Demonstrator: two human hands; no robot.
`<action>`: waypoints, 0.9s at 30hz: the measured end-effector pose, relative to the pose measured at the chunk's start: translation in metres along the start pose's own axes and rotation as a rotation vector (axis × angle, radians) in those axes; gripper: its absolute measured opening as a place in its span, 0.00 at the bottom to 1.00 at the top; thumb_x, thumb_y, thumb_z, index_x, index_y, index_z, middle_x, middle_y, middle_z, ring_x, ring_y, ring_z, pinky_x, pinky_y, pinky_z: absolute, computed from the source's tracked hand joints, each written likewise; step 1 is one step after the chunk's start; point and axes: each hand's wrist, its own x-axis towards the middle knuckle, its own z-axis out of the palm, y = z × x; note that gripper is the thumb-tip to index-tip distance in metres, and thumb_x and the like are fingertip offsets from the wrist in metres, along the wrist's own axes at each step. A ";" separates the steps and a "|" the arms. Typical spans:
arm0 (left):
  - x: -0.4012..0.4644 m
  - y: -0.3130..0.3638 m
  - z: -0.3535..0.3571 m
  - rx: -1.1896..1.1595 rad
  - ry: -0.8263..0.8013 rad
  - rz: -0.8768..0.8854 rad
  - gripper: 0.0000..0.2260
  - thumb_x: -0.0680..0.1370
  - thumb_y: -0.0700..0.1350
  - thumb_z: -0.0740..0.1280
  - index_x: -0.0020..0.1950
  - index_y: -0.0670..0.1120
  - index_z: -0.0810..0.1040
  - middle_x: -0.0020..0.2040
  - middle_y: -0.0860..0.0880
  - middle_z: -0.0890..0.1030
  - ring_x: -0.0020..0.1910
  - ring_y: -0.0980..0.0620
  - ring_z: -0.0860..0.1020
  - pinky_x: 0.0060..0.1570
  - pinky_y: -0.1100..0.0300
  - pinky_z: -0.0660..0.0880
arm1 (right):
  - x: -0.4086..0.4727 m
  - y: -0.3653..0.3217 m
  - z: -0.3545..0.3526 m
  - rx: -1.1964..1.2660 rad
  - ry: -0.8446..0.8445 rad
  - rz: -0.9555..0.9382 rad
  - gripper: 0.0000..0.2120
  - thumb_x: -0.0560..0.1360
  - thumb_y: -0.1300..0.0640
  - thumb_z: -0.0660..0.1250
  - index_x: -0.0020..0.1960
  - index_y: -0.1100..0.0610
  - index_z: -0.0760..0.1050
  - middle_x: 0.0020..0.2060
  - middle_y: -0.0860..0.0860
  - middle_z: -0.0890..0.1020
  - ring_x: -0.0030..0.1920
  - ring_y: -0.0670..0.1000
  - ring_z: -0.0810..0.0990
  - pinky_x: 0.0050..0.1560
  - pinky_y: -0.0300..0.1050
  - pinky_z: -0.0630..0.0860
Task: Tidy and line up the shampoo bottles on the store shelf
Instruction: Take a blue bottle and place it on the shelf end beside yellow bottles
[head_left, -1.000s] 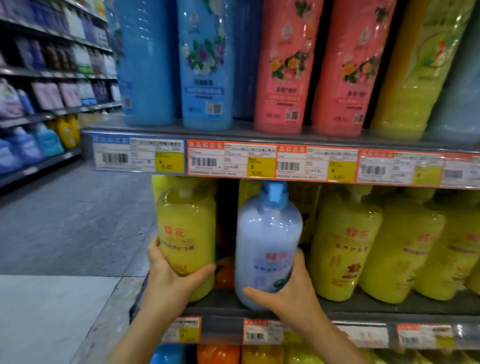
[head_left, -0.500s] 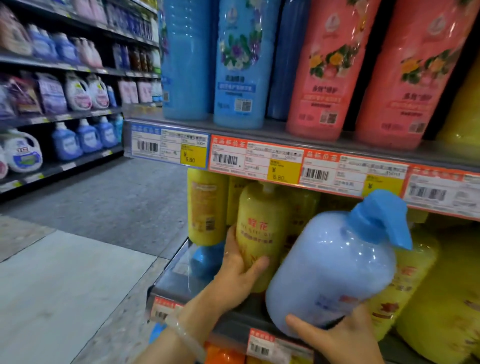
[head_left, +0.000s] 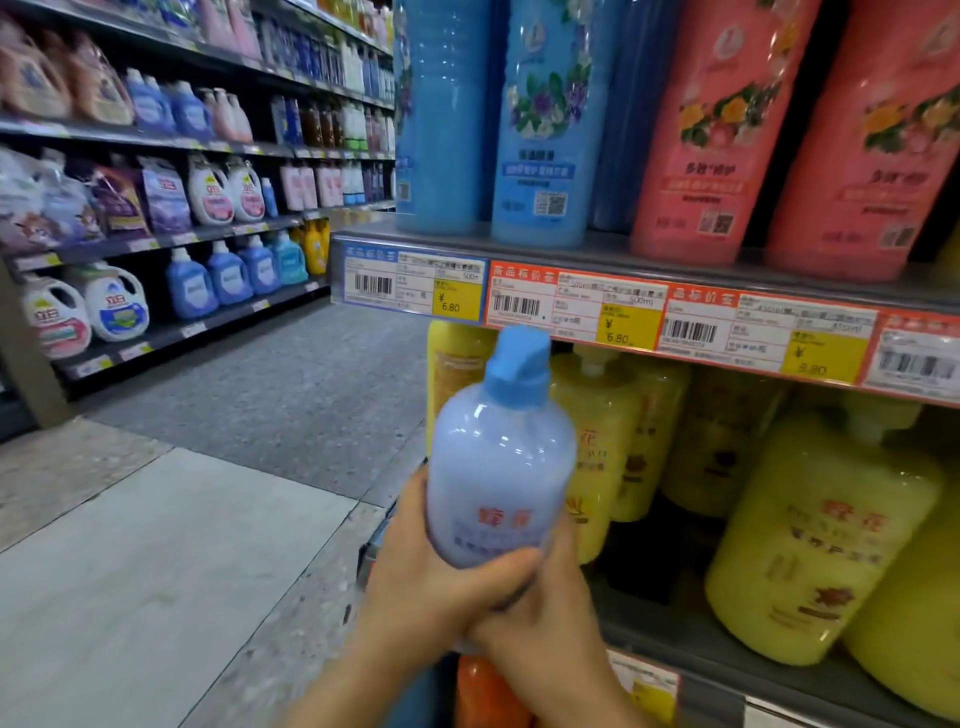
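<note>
A pale blue shampoo bottle (head_left: 498, 462) with a blue cap stands upright in front of the shelf's left end, clear of the shelf. My left hand (head_left: 431, 577) wraps its lower left side and my right hand (head_left: 540, 618) grips its base from below. Behind it, yellow shampoo bottles (head_left: 821, 535) fill the shelf (head_left: 691, 649), with a dark gap among them right of the blue bottle.
The shelf above carries tall blue bottles (head_left: 540, 119) and pink bottles (head_left: 711, 130) over a strip of price tags (head_left: 628, 312). An orange bottle (head_left: 483, 691) shows on the shelf below. Across the grey aisle floor (head_left: 208, 467), racks hold detergent jugs (head_left: 114, 306).
My left hand left the yellow bottle and joined the right on the blue bottle. The blue bottle came off the shelf, went from tilted to upright, and shifted left.
</note>
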 end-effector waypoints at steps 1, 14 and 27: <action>0.008 -0.008 -0.007 0.021 0.022 0.028 0.35 0.48 0.50 0.76 0.53 0.47 0.74 0.43 0.58 0.84 0.40 0.63 0.81 0.36 0.69 0.75 | 0.004 -0.004 -0.001 -0.034 0.000 -0.036 0.36 0.56 0.53 0.77 0.58 0.35 0.65 0.55 0.37 0.76 0.55 0.36 0.77 0.51 0.28 0.74; 0.027 -0.016 -0.045 0.053 0.192 0.043 0.36 0.48 0.55 0.76 0.55 0.51 0.72 0.50 0.50 0.82 0.46 0.55 0.82 0.40 0.61 0.79 | 0.059 0.017 -0.061 -0.241 0.272 0.128 0.53 0.52 0.45 0.82 0.68 0.58 0.59 0.62 0.58 0.71 0.64 0.57 0.71 0.65 0.55 0.71; 0.044 -0.013 -0.022 -0.117 0.504 -0.097 0.37 0.54 0.55 0.79 0.57 0.40 0.74 0.50 0.44 0.82 0.45 0.48 0.83 0.40 0.53 0.81 | 0.073 0.021 -0.031 -0.330 0.459 0.264 0.51 0.54 0.46 0.80 0.67 0.66 0.60 0.60 0.62 0.69 0.64 0.60 0.64 0.56 0.48 0.65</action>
